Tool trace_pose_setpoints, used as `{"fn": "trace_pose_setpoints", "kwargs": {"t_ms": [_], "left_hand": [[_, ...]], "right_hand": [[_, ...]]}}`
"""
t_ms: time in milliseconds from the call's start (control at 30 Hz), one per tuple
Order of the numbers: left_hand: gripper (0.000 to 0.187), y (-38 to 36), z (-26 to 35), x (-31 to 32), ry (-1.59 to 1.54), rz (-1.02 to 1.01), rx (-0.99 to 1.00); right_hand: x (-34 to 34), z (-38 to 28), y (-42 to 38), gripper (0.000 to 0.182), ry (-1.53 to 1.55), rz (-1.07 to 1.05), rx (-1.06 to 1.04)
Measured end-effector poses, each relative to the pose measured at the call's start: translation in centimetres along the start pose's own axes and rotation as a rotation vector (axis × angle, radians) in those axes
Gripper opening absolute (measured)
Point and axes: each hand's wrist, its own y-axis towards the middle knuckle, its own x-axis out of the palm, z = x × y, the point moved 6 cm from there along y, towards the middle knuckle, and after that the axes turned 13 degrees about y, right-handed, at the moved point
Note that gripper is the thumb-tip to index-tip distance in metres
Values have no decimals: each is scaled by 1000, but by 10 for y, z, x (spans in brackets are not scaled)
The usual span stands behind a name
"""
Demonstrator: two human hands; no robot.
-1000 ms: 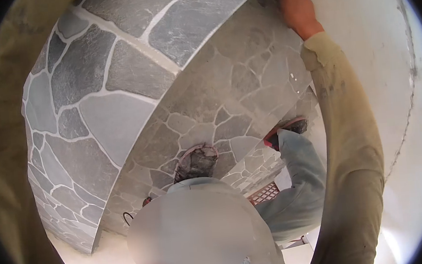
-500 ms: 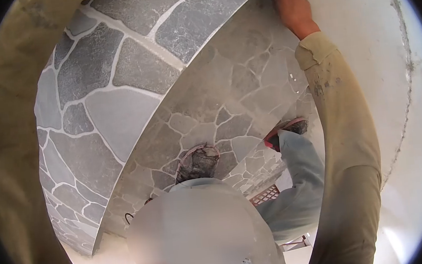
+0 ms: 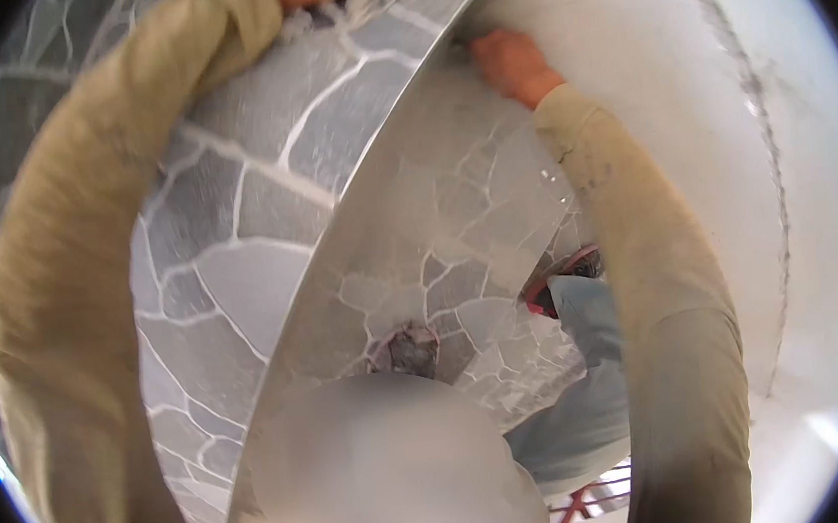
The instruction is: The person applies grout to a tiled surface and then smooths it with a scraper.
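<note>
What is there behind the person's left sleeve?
Grey stone-patterned surface shows on both sides of the left sleeve. The part directly behind the sleeve is covered, so it cannot be seen.

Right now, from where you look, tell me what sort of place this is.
Probably part of a building being finished or repaired: there is a stone-patterned surface, a dusty floor with a similar pattern, and a pale, wall-like surface marked by a rough line.
</note>
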Motion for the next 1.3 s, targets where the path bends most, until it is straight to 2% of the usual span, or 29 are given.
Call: {"fn": "trace_pose_setpoints", "kwargs": {"t_ms": [67, 133, 167, 200, 233, 300, 333, 400, 433, 500, 533, 567, 633, 667, 733, 767, 833, 867, 933, 1033, 1100, 1167, 1200, 1233, 1300], "left_hand": [[39, 3, 4, -3, -5, -49, -24], [36, 3, 6, -3, -10, -120, -73], [36, 2, 11, -4, -4, -126, -37], [37, 5, 10, -5, -33, -131, -87], [38, 7, 9, -6, -62, -138, -139], [37, 9, 14, -9, -64, -166, -136], [35, 12, 13, -9, -69, -187, -168], [36, 15, 15, -8, -73, -199, -163], [37, 14, 15, -8, -76, -200, -190], [36, 18, 18, -9, -55, -209, -181], [36, 17, 18, -8, -46, -215, -189], [35, 19, 20, -9, -36, -222, -200], [35, 21, 21, -9, -21, -251, -223], [35, 22, 22, -9, -25, -263, -225], [35, 25, 24, -8, -12, -285, -232], [35, 25, 24, -7, -15, -295, -232], [35, 26, 25, -4, 0, -313, -249], [37, 25, 26, -4, 17, -343, -262], [39, 27, 25, -2, 43, -390, -276], [39, 26, 27, 2, 56, -385, -264], [38, 29, 27, 1, 58, -375, -248], [37, 28, 24, 0, 72, -378, -248], [36, 28, 25, 0, 80, -375, -244], [36, 29, 24, 0, 82, -362, -256], [36, 27, 27, -2, 65, -351, -239]], "right_hand": [[-14, -6, -8, 16, 233, 19, 183], [-37, -27, -28, 17, 227, -18, 256], [-43, -32, -46, 17, 312, 165, 304], [-47, -34, -62, 22, 390, 354, 346], [-50, -39, -70, 22, 391, 388, 360], [-12, -34, -98, 16, 1359, 399, 1036], [-10, -43, -98, 16, 1377, 430, 1039], [5, -63, -96, 17, 2215, 1017, 984], [15, -66, -94, 17, 2229, 1032, 982], [20, -68, -86, 20, 2495, 1314, 889], [24, -70, -84, 16, 2627, 1358, 869], [29, -66, -85, 16, 2641, 1354, 862], [43, -63, -75, 14, 2807, 1043, 806], [40, -61, -69, 14, 2826, 1021, 800], [36, -53, -54, 9, 2990, 1145, 755], [29, -49, -48, 9, 3008, 1122, 752], [18, -37, -35, 7, 3179, 1318, 650], [24, -32, -24, 7, 3203, 1281, 655], [37, -23, -5, 10, 3250, 1369, 552], [34, -38, -6, 11, 3322, 1326, 538], [17, -46, -8, 11, 3297, 1329, 606], [19, -44, -5, 11, 3186, 1460, 853], [21, -29, -3, 15, 3166, 1420, 691], [27, -23, -9, 15, 3157, 1401, 691], [17, -26, -11, 13, 3206, 1215, 588]]}}
